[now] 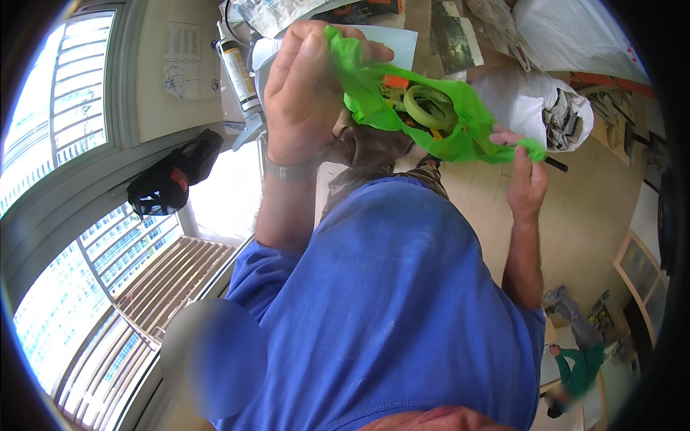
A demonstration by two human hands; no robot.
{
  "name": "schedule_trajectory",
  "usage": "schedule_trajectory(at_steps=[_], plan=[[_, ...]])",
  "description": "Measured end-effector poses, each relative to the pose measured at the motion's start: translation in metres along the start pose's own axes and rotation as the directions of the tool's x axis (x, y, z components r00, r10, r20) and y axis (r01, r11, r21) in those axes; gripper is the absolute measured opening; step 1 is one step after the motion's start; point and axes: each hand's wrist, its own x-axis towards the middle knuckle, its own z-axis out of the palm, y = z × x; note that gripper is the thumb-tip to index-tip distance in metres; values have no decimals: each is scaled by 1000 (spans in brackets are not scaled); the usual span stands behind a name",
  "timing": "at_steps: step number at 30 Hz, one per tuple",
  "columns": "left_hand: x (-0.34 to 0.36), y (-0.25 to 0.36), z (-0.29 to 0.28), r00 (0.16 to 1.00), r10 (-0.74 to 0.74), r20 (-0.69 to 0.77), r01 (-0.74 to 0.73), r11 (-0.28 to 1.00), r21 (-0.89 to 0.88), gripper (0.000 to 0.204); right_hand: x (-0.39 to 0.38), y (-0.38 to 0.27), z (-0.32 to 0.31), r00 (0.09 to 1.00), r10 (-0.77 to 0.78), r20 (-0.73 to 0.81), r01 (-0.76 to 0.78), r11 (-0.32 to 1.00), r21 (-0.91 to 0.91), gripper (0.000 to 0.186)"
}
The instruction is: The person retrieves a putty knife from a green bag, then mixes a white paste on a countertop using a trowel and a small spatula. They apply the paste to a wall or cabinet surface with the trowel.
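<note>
A bright green plastic bag (460, 115) is stretched open between my two hands at the upper middle. My left hand (298, 90) is closed on its left edge, with the green film bunched at the fingers. At the bag's right corner, my right hand (530, 179) pinches the gathered film between thumb and fingers. Through the bag's mouth show a pale yellow-green roll of tape (430, 108) and an orange piece (395, 82). Some yellow things lie beside the roll, partly hidden by the film, and I cannot make out their kind.
A sealant cartridge (238, 72) stands left of my left hand. Papers (392, 44) and tools lie beyond the bag. A white bag of scraps (575, 118) is at the right. Black caps (169, 183) hang by the window. Another person (583, 359) in green is at lower right.
</note>
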Motion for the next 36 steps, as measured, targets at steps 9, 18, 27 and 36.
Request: schedule_trajectory(at_steps=[9,18,27,36], plan=[[15,-26,64,962,-10,271,-169,762,625,9,67,-17,43,943,303,139,-307,952,6,37],[35,-53,76,958,22,287,-276,356,893,12,33,81,11,861,360,360,-447,874,193,46],[46,-49,73,959,68,275,-281,344,896,10,51,20,37,916,106,386,-190,964,186,50],[37,-44,60,923,44,382,-332,592,734,33,53,18,49,954,243,177,-285,918,277,46]])
